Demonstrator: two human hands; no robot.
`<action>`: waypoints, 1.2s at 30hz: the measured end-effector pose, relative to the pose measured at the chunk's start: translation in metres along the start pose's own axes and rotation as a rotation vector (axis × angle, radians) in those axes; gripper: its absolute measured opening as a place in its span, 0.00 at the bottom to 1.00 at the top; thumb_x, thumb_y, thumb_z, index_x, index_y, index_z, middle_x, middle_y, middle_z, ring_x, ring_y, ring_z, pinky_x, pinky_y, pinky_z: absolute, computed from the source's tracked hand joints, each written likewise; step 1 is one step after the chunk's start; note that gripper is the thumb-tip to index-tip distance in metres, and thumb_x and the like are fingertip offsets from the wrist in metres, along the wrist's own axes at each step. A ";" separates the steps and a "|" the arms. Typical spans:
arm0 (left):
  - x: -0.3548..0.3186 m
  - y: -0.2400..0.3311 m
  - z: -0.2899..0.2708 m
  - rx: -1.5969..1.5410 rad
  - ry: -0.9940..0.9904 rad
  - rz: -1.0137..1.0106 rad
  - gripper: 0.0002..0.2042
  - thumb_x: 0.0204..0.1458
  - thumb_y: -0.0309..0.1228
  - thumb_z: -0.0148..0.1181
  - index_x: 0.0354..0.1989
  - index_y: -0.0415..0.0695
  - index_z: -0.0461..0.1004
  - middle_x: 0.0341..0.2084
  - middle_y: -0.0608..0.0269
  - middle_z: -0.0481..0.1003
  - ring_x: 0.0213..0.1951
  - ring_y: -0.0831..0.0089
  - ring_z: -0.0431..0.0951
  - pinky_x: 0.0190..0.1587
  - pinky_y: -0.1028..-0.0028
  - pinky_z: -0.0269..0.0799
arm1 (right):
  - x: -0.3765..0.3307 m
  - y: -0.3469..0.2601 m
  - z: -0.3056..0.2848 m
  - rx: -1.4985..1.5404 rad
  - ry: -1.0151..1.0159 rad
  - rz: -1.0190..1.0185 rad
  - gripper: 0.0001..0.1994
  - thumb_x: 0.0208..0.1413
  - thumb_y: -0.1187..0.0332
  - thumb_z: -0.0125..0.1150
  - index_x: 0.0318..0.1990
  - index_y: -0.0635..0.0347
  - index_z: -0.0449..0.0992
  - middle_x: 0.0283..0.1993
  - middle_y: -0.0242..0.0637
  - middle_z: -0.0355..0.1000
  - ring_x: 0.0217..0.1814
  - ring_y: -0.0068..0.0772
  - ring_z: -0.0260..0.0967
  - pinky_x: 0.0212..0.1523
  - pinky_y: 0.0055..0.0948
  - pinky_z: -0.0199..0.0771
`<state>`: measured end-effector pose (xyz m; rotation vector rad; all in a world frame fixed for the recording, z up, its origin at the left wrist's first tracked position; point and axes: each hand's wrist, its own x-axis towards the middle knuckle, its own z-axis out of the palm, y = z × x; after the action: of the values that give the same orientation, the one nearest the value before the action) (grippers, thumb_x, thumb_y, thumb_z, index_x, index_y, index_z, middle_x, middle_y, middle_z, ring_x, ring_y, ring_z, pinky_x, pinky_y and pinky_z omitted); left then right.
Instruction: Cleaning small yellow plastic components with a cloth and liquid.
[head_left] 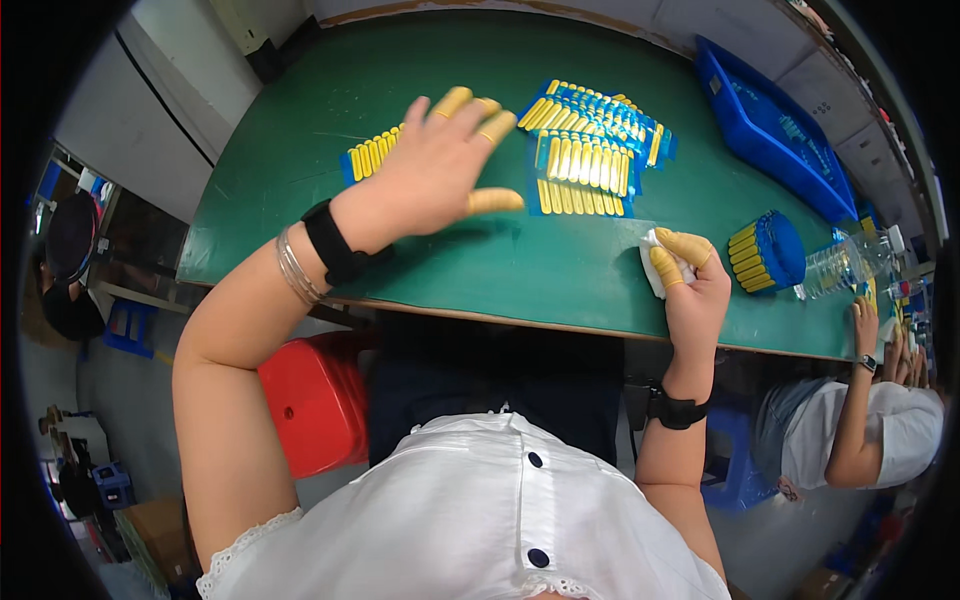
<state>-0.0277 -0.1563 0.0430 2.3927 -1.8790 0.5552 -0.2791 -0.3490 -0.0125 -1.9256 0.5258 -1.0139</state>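
Note:
My left hand (435,165) is open above the green table (270,180), its fingers spread and wearing yellow finger cots. Partly hidden behind it lies a blue sheet with a row of yellow strips (365,160). To its right, several similar sheets of yellow strips on blue backing (585,165) overlap in a pile. Near the table's front edge, my right hand (698,290) is closed on a crumpled white cloth or tissue (651,268). Yellow cots cover its thumb and a finger.
Right of my right hand stands a rolled blue band of yellow strips (750,262), beside a clear plastic bottle (840,265). A blue tray (768,163) with small pieces sits at the back right. A red stool (315,405) is below the table edge; another person (860,435) sits at right.

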 end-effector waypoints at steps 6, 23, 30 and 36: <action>0.022 0.067 0.011 -0.267 -0.170 0.172 0.43 0.55 0.63 0.48 0.68 0.38 0.54 0.63 0.44 0.60 0.68 0.46 0.55 0.68 0.41 0.42 | -0.001 -0.002 0.005 0.027 0.014 0.027 0.09 0.51 0.77 0.69 0.41 0.63 0.82 0.42 0.36 0.75 0.42 0.25 0.72 0.43 0.22 0.72; -0.056 0.130 -0.013 -0.402 -0.258 0.175 0.37 0.46 0.51 0.66 0.59 0.37 0.66 0.53 0.54 0.68 0.58 0.56 0.67 0.65 0.41 0.51 | -0.013 -0.040 0.006 -0.290 -0.476 -0.245 0.08 0.45 0.77 0.68 0.35 0.56 0.84 0.33 0.38 0.77 0.37 0.40 0.73 0.42 0.31 0.74; -0.060 0.156 0.019 -0.472 0.134 -0.097 0.27 0.44 0.41 0.70 0.53 0.43 0.74 0.50 0.62 0.71 0.57 0.60 0.67 0.64 0.42 0.54 | 0.005 -0.032 0.014 -0.145 -0.332 0.077 0.09 0.47 0.75 0.69 0.38 0.59 0.83 0.35 0.42 0.79 0.32 0.38 0.75 0.34 0.31 0.75; -0.063 0.146 0.018 -0.503 0.191 -0.038 0.24 0.43 0.40 0.70 0.50 0.44 0.76 0.49 0.62 0.72 0.55 0.60 0.70 0.64 0.44 0.53 | 0.005 -0.036 0.035 -0.346 -0.232 -0.060 0.09 0.46 0.76 0.69 0.36 0.57 0.83 0.30 0.43 0.77 0.33 0.45 0.74 0.39 0.36 0.75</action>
<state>-0.1739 -0.1407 -0.0198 1.9713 -1.6468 0.2539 -0.2487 -0.3160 0.0104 -2.3420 0.5390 -0.7573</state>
